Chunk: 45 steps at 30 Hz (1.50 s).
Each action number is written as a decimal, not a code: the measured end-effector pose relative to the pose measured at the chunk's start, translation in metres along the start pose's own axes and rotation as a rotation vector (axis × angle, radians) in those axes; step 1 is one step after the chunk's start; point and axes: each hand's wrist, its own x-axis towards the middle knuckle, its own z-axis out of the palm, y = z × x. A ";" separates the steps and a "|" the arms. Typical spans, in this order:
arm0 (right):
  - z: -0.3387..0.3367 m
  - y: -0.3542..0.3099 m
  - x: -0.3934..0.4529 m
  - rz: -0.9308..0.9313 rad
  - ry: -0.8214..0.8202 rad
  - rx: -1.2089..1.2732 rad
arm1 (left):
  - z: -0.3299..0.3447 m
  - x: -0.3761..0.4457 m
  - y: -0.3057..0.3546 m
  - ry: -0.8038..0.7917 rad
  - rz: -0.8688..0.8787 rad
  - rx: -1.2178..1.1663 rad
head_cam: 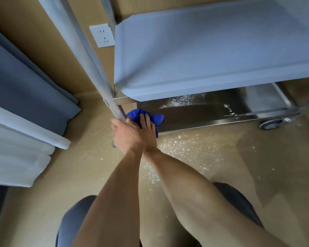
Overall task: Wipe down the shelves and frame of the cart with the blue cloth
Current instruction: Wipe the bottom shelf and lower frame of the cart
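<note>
Both forearms reach forward from the bottom of the view, crossing above 2 knees in dark trousers. At far left hang 2 curtains [21, 97], 1 grey-blue and 1 white beneath it, with a white wall socket [102, 35] on the tan wall just right of them. The cart [203, 50] has 2 shelves in sight: a pale upper shelf with nothing on it, and a shiny steel lower shelf [212, 113] that holds only the cloth and scattered light glints. 1 wheel [271, 124] shows at the right. The left hand [127, 132] closes around the foot of the cart's near-left upright post [89, 56], whose long axis slants from upper left down to the lower shelf corner. The right hand [146, 125] lies over the left, fingers flat and close together, pressing the bunched blue cloth [156, 118] onto the left end of the lower shelf beside the post. The cloth's loose end points right.
</note>
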 end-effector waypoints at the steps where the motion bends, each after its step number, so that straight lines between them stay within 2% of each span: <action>1: -0.001 0.006 -0.003 -0.023 0.041 -0.013 | 0.000 0.001 -0.003 0.009 -0.006 -0.008; 3: -0.013 0.035 -0.008 -0.007 0.117 -0.052 | 0.004 0.003 -0.004 0.045 -0.026 -0.044; 8: -0.074 0.178 -0.020 0.369 0.230 -0.062 | 0.011 -0.004 0.004 0.107 -0.071 -0.066; 11: -0.119 0.282 -0.034 0.597 0.368 -0.054 | 0.015 -0.011 0.007 0.146 -0.046 -0.074; 14: -0.146 0.340 -0.040 0.713 0.358 -0.022 | 0.026 -0.016 0.013 0.206 -0.095 -0.102; 17: -0.142 0.331 -0.037 0.723 0.376 -0.036 | 0.045 -0.046 0.017 0.231 -0.168 -0.083; 19: -0.131 0.303 -0.033 0.641 0.365 -0.061 | 0.065 -0.084 0.026 0.088 -0.010 -0.023; 21: -0.115 0.269 -0.033 0.443 0.367 -0.094 | 0.090 -0.109 0.039 -0.082 0.222 0.124; 22: -0.105 0.251 -0.033 0.313 0.347 -0.105 | 0.102 -0.108 0.049 -0.135 0.278 0.179; 24: -0.090 0.224 -0.034 0.100 0.285 -0.107 | 0.122 -0.090 0.068 -0.223 0.218 0.255; 26: -0.087 0.223 -0.027 0.045 0.245 -0.091 | 0.140 -0.067 0.073 -0.283 0.053 0.322; 28: -0.094 0.243 -0.019 0.130 0.268 -0.106 | 0.151 -0.058 0.070 -0.280 -0.015 0.391; 33: -0.136 0.336 -0.017 0.562 0.393 -0.087 | 0.164 -0.069 0.069 -0.236 0.005 0.423; 39: -0.196 0.454 -0.020 0.989 0.522 -0.032 | 0.168 -0.068 0.064 -0.242 0.052 0.431; 41: -0.195 0.450 -0.016 1.027 0.532 -0.014 | 0.169 -0.067 0.066 -0.229 0.053 0.444; 43: -0.178 0.409 -0.011 1.009 0.534 -0.002 | 0.168 -0.067 0.068 -0.234 0.042 0.444; 45: -0.153 0.344 -0.006 0.863 0.533 0.050 | 0.164 -0.069 0.069 -0.247 0.031 0.431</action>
